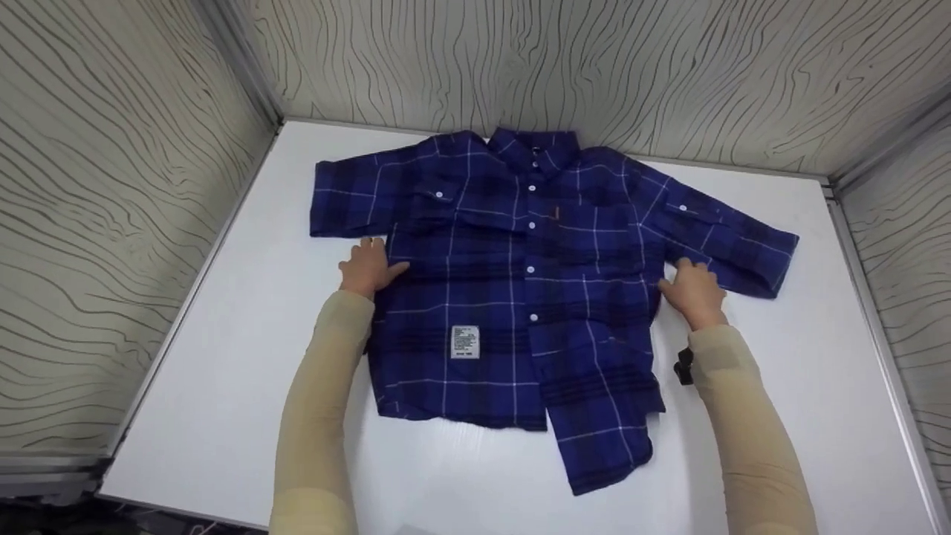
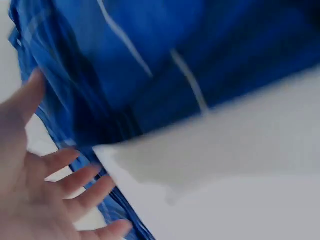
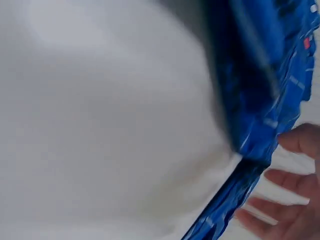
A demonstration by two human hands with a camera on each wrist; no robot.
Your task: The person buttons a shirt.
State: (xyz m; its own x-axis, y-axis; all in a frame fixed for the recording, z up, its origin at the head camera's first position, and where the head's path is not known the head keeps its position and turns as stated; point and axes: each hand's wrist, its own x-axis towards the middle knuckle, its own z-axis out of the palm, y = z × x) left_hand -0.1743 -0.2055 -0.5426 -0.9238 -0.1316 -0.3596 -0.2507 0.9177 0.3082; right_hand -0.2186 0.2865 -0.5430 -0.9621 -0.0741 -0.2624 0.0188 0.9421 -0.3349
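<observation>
A dark blue plaid button-up shirt [image 1: 483, 253] lies front up on a white table, collar at the far side and both sleeves spread outward. Beside its left edge, just below the sleeve, is my left hand [image 1: 370, 267], its thumb over the cloth. In the left wrist view that hand's fingers [image 2: 82, 180] are spread and relaxed near the shirt fabric [image 2: 135, 65]. My right hand [image 1: 695, 292] is at the opposite side edge under the other sleeve, thumb toward the cloth. The right wrist view shows its fingers [image 3: 287, 182] apart, close to the shirt's edge [image 3: 255, 135].
The white table [image 1: 223, 371] is bordered by wood-grain patterned panels [image 1: 594, 74] at the back and sides. The shirt's lower hem is uneven, its right front panel [image 1: 605, 446] hanging lower. A small black object [image 1: 684, 366] shows by the right wrist.
</observation>
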